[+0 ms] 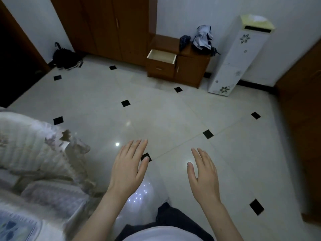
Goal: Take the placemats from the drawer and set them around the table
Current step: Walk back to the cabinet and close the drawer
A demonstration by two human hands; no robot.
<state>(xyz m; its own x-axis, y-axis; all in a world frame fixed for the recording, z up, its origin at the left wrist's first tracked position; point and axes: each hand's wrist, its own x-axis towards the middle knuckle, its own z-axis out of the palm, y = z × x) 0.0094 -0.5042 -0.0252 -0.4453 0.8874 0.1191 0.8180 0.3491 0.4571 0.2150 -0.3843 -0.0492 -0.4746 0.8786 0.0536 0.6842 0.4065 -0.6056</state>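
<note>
Above glossy pale floor tiles [173,110], left hand [128,169] and right hand [203,178] flat, fingers straight, holding nothing, far ahead a wooden drawer [162,56] pulled out

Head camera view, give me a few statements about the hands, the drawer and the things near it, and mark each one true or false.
1. Both hands hold nothing. True: the left hand and right hand hang over the floor with straight fingers.
2. The top drawer of the small wooden cabinet is pushed shut. False: it stands pulled out.
3. Crumpled clothes lie on top of the cabinet. True.
4. The tall white unit stands left of the cabinet. False: it stands on its right.
5. Placemats show in the drawer. False: only its pale inner wall shows.
</note>
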